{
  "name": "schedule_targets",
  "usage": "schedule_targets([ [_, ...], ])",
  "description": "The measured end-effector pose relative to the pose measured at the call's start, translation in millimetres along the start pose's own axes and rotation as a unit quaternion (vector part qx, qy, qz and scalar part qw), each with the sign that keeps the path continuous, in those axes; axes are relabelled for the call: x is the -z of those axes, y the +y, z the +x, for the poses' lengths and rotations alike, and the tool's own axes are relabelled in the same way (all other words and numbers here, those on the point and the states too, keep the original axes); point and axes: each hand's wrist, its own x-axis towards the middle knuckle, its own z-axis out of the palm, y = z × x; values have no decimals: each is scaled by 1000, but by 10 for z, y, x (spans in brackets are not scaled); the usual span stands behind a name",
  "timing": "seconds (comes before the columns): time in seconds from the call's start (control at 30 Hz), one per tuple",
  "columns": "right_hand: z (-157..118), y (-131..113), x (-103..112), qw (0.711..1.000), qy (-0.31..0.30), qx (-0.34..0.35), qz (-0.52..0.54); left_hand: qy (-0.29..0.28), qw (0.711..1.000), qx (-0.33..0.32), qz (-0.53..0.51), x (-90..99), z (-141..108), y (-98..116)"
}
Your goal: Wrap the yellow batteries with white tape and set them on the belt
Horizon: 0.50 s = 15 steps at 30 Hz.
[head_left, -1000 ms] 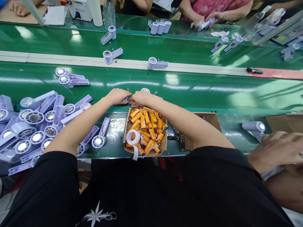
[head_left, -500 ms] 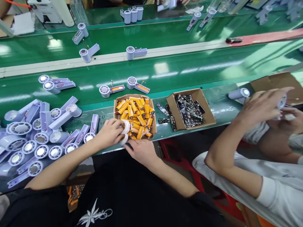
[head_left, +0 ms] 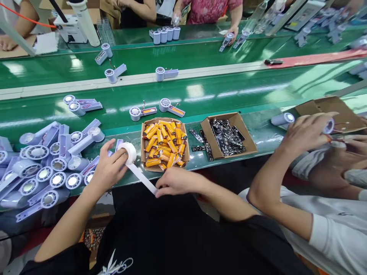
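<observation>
My left hand (head_left: 110,166) grips a roll of white tape (head_left: 131,152), fingers closed around it. From the roll a strip of tape (head_left: 142,178) runs down to the right, stretched between my hands. Its free end is pinched in my right hand (head_left: 174,181). Just beyond my right hand is a cardboard box of orange battery cells (head_left: 164,143). Beside my left hand lies a pile of lavender fan housings (head_left: 51,164), some with round silver centres.
A second box (head_left: 229,135) holds black circuit boards, with several loose boards (head_left: 202,143) beside it. Fan units (head_left: 164,105) lie on the green conveyor (head_left: 215,88). At right a co-worker's arm (head_left: 275,175) reaches over the bench; other people work across the line.
My hands have moved apart, the left one leftward, drawing a length of tape off the roll. The view has shifted slightly, and a hand across the line now touches a fan unit.
</observation>
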Motion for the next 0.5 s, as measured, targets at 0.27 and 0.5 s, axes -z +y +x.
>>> schedule_targets([
  [0.27,494,881,902,968,72,-121,-209,-52,998,-18,-25,-95,87,114],
  [0.5,315,500,709,907,358,-33,221,-64,995,-65,51,-23,113,210],
])
